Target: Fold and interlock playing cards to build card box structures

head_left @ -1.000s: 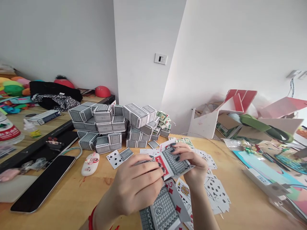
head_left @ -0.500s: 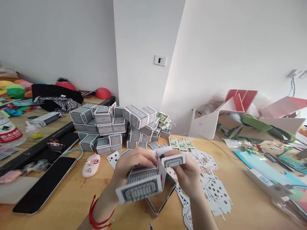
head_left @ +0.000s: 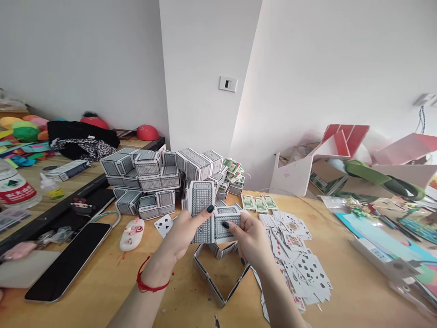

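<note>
Several patterned playing cards (head_left: 202, 202), joined or overlapping at right angles, are held up between my two hands with their backs facing me. My left hand (head_left: 186, 234) grips the upright cards on the left, its dark-nailed thumb pressed on their faces. My right hand (head_left: 251, 232) pinches the sideways cards at the right end. Below them on the table stands a diamond-shaped frame of folded cards (head_left: 215, 291). Behind the hands, hollow blocks made of cards (head_left: 150, 180) are stacked in a wall. Loose face-up cards (head_left: 309, 273) lie spread to the right.
Left of my hands are a white mouse (head_left: 131, 234) and a black phone (head_left: 70, 262). Small green card boxes (head_left: 259, 203) sit at the back. A power strip (head_left: 385, 259) lies at the right, before open cardboard boxes (head_left: 362, 182).
The held cards have turned from edge-on to upright, with their backs towards me. My hands have shifted and turned, uncovering more of the diamond-shaped frame below.
</note>
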Available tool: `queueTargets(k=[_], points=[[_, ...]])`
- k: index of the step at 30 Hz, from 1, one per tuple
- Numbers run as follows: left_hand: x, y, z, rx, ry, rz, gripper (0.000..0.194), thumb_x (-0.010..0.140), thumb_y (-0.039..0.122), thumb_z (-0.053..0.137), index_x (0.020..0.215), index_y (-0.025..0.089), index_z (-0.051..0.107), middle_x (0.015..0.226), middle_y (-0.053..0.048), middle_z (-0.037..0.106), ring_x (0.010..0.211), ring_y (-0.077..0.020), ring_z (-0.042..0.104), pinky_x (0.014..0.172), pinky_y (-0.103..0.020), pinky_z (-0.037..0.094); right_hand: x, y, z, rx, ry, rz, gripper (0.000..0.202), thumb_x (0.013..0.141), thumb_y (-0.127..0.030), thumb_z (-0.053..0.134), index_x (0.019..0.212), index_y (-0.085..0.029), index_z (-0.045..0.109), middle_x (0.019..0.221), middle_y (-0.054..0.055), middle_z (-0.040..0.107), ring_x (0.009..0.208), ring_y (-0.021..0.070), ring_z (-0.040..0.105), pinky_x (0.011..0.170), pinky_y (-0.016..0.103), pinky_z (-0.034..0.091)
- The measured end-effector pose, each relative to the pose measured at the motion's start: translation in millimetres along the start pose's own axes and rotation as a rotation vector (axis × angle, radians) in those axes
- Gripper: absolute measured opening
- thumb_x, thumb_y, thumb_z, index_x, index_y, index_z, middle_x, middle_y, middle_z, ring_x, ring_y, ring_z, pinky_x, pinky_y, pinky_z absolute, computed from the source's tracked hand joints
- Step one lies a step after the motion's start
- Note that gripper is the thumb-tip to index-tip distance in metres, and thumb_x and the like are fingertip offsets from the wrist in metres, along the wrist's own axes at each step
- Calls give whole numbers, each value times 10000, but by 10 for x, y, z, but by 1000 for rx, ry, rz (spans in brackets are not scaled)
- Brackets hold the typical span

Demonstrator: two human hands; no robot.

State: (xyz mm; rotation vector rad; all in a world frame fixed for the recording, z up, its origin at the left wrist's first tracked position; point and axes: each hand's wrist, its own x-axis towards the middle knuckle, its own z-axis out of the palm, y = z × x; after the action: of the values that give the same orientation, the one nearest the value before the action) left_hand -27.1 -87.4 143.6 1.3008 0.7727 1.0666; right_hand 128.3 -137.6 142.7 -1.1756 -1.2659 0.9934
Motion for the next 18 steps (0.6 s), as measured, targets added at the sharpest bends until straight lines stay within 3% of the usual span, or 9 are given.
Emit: queueTargets(k=[5,8,11,14,18], points=[[28,-66,9,29,39,-90,376,765,427,595,1013,146,635,1010,-93,684,1000,-252,591,862,-396,460,12,11,48,-85,94,61,168,740,-346,619,696,-186,594,428,-37,534,475,164,584,429,232,440],[37,-48,20,19,37,-99,379,751,414,612,1028,157,630,1053,-85,671,1004,-241,585,895,-385,432,53,53,5,-13,27,95,185,698,-356,658,730,-178,618,567,4,644,652,202,654,569,268,510],[44,-22,17,-21,-48,-102,396,696,337,682,1047,166,617,1067,-75,669,1002,-230,589,894,-369,436,108,119,-60,80,-11,99,232,630,-341,714,755,-163,634,756,50,706,730,217,661,655,311,526],[47,-8,7,-3,-99,-113,434,591,238,761,998,159,632,1013,-68,691,955,-233,612,861,-356,460,139,169,-101,50,83,62,211,627,-306,712,746,-147,642,759,66,707,724,227,657,660,332,520],[39,-9,21,70,-70,-86,325,594,221,756,900,163,662,939,-51,714,918,-225,629,817,-324,481,135,191,-117,23,140,39,203,637,-270,692,787,-137,661,755,75,704,732,241,655,649,344,520]])
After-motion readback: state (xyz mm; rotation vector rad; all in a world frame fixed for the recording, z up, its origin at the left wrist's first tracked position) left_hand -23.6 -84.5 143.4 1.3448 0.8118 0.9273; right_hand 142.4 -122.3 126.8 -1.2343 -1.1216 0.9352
